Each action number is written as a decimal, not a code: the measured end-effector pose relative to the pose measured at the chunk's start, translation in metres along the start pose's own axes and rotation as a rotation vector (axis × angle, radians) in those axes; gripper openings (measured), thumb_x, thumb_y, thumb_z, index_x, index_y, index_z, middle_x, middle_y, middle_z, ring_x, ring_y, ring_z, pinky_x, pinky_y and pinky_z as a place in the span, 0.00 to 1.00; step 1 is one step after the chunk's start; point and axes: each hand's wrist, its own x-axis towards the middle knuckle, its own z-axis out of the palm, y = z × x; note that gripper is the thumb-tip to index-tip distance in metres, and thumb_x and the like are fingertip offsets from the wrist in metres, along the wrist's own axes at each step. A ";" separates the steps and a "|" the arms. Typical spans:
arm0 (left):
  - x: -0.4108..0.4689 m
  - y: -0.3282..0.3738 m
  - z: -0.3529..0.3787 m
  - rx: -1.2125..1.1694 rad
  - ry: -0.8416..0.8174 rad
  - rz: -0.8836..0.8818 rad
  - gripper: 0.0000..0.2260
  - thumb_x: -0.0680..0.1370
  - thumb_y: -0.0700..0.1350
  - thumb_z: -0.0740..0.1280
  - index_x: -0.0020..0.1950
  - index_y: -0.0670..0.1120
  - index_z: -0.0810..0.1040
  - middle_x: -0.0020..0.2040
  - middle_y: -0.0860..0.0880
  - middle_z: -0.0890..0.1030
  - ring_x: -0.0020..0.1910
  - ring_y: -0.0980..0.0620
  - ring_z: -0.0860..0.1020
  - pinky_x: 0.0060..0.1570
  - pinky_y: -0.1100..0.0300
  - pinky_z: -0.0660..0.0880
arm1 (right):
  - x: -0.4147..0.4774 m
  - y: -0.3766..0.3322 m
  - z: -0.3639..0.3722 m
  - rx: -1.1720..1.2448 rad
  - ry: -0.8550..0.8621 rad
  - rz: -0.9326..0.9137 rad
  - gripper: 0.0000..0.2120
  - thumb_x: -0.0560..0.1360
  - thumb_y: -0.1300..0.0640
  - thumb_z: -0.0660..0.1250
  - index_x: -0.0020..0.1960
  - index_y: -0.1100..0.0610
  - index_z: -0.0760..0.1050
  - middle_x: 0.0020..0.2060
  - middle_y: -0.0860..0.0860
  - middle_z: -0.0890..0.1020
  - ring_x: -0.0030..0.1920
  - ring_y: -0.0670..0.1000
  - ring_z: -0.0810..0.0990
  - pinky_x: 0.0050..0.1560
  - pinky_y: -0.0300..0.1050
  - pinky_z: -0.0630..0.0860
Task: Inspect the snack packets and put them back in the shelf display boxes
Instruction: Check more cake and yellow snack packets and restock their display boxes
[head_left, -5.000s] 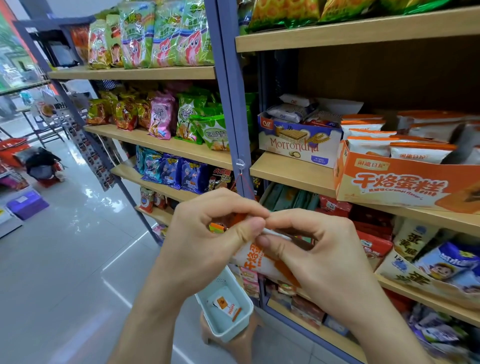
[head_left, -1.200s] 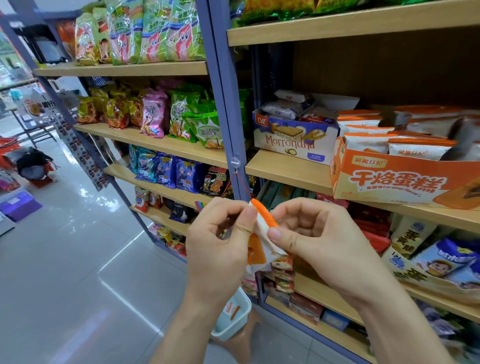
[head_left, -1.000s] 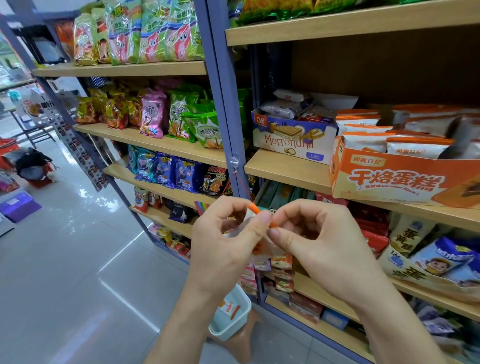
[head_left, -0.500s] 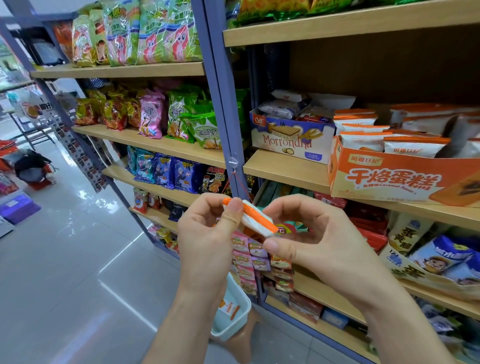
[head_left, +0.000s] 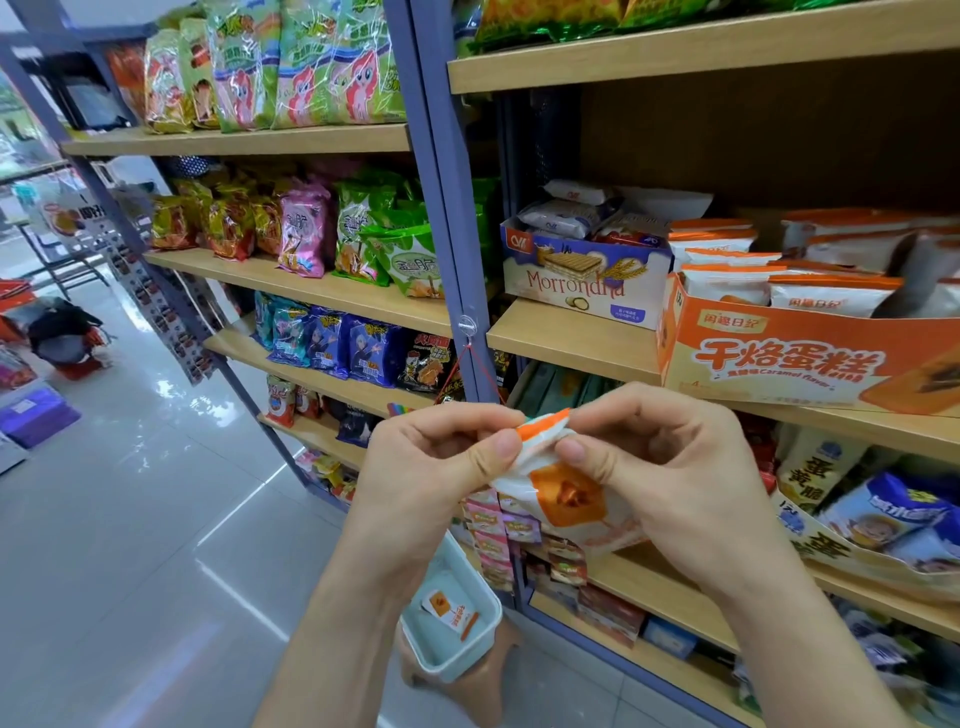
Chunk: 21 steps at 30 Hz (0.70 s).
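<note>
A white and orange snack packet (head_left: 563, 499) hangs in front of the shelves at chest height. My left hand (head_left: 436, 467) and my right hand (head_left: 660, 467) pinch its orange top edge between thumbs and fingers. Up on the shelf at the right stands the orange display box (head_left: 810, 358), with several matching packets upright in it. One more such packet (head_left: 451, 609) lies in a pale green basket (head_left: 467, 657) on a stool below my hands.
A white and purple wafer box (head_left: 582, 280) sits left of the orange box. A blue shelf upright (head_left: 447, 218) divides the two bays. Bagged snacks fill the left shelves. Lower right shelves hold more boxes. The shiny tiled floor (head_left: 130, 519) stretches to the left.
The packet has been turned between my fingers, from its top edge lying flat to hanging face towards me. Both hands stay at the same height, pinching its top edge.
</note>
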 end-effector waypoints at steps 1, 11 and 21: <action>0.000 -0.001 0.000 0.021 0.005 0.011 0.10 0.65 0.45 0.78 0.44 0.46 0.87 0.42 0.37 0.83 0.41 0.44 0.81 0.41 0.55 0.79 | 0.000 0.001 0.000 0.001 -0.003 0.004 0.04 0.64 0.56 0.73 0.39 0.52 0.83 0.36 0.47 0.85 0.39 0.45 0.84 0.37 0.35 0.79; -0.002 0.000 0.002 -0.013 -0.117 0.016 0.07 0.62 0.49 0.77 0.38 0.49 0.84 0.37 0.49 0.82 0.36 0.54 0.79 0.34 0.65 0.75 | 0.005 0.003 -0.006 -0.057 -0.146 0.018 0.06 0.68 0.56 0.71 0.43 0.54 0.85 0.39 0.50 0.86 0.42 0.47 0.84 0.42 0.38 0.80; -0.002 -0.004 0.005 0.004 -0.013 0.122 0.04 0.65 0.46 0.75 0.39 0.52 0.86 0.38 0.51 0.83 0.40 0.54 0.80 0.40 0.62 0.77 | 0.009 0.004 -0.006 -0.133 -0.103 0.058 0.10 0.64 0.49 0.75 0.41 0.52 0.79 0.41 0.50 0.83 0.40 0.48 0.85 0.40 0.45 0.82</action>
